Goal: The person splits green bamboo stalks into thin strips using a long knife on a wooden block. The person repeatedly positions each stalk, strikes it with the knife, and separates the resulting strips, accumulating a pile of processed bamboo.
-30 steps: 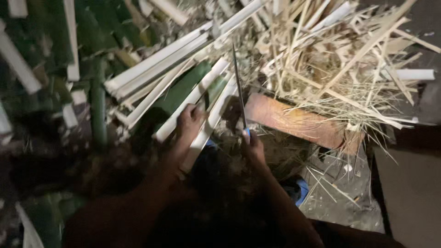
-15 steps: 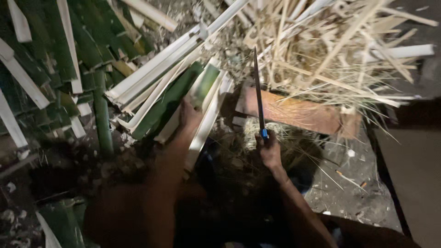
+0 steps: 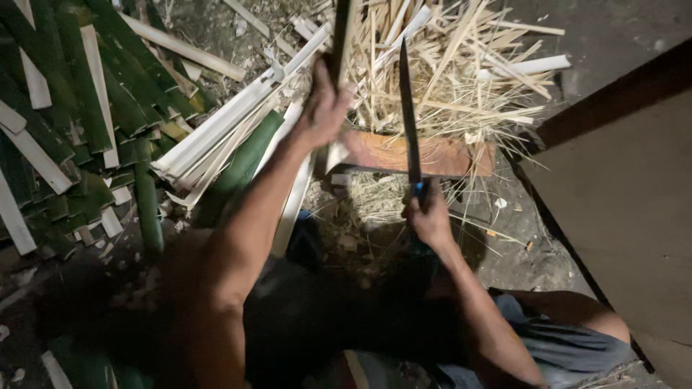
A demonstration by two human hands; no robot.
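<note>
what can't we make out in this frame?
- Bamboo strip in the left hand: top cut off by the head view's upper edge.
- Knife handle: hidden inside the right hand.
- Wooden block: far side covered by the splinter pile.
- Lower left of the head view: too dark to read.

A rough work spot for cutting bamboo is being shown here, more like an open yard than a room. The dirt ground (image 3: 548, 245) is being covered by heaps of split green bamboo strips (image 3: 79, 94) on one side. A big messy pile of thin pale slivers (image 3: 461, 79) is being kept farther back. A worn wooden block (image 3: 432, 155) is being used as a chopping place. A long dark knife (image 3: 409, 108) is being held above it.
</note>
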